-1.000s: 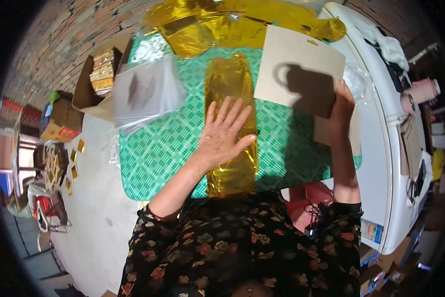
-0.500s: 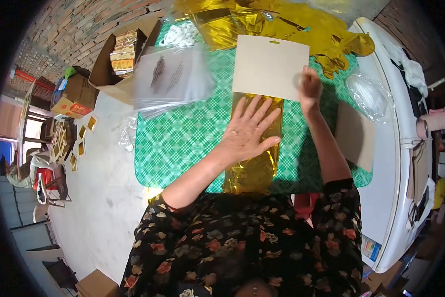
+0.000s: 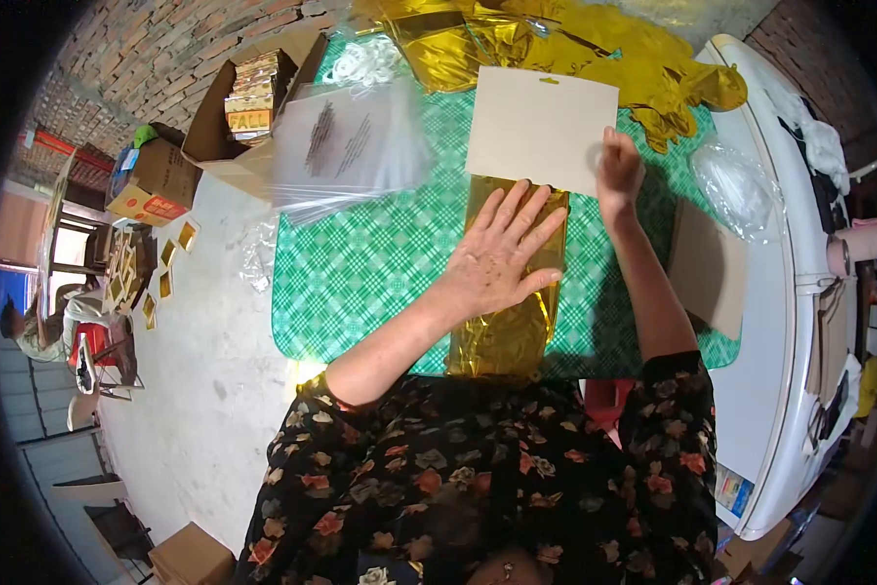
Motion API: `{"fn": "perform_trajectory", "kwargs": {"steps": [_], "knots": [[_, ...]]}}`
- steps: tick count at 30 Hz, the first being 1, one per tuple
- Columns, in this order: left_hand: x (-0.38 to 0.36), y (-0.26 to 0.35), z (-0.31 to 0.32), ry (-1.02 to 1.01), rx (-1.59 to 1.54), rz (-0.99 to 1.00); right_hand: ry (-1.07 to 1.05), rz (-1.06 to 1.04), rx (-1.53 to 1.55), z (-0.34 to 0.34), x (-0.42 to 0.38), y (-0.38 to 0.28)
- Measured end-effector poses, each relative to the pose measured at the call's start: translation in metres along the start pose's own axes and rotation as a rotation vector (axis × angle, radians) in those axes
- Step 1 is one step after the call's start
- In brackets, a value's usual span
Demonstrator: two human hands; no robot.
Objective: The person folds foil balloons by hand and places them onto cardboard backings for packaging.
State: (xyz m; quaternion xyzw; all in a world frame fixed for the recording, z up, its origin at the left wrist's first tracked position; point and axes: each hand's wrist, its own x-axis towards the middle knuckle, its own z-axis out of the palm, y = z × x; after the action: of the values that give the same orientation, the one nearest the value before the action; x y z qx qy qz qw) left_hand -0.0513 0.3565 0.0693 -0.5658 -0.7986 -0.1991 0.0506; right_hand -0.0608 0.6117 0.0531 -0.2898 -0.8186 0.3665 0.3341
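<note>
As L hand [image 3: 495,265] presses crinkly foil [image 3: 500,343], R hand [image 3: 619,175] grips cardbd [image 3: 539,125].

The left hand [image 3: 499,255] lies palm down with its fingers spread and pointing away from the body, the thumb held out toward the right, its bare forearm [image 3: 399,341] slanting in from a dark floral sleeve. The right hand [image 3: 620,174] is raised farther out with its fingers bent in a grip, the right forearm [image 3: 650,283] stretched forward.
</note>
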Motion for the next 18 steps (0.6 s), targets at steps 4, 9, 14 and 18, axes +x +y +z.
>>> {"fn": "perform_trajectory", "kwargs": {"steps": [4,9,14,18], "knots": [[-0.001,0.000,0.001,0.009,0.019,0.010,0.016,-0.016,-0.048,0.000,0.000,0.001],[0.000,0.000,0.002,0.026,0.033,0.016,0.028,-0.005,0.049,-0.002,-0.014,-0.007],[-0.001,0.001,0.002,0.055,0.000,-0.001,-0.040,-0.091,0.064,-0.009,-0.030,-0.004],[-0.001,0.001,0.002,0.051,0.001,-0.013,-0.040,-0.184,0.076,-0.010,-0.038,0.006]]}}
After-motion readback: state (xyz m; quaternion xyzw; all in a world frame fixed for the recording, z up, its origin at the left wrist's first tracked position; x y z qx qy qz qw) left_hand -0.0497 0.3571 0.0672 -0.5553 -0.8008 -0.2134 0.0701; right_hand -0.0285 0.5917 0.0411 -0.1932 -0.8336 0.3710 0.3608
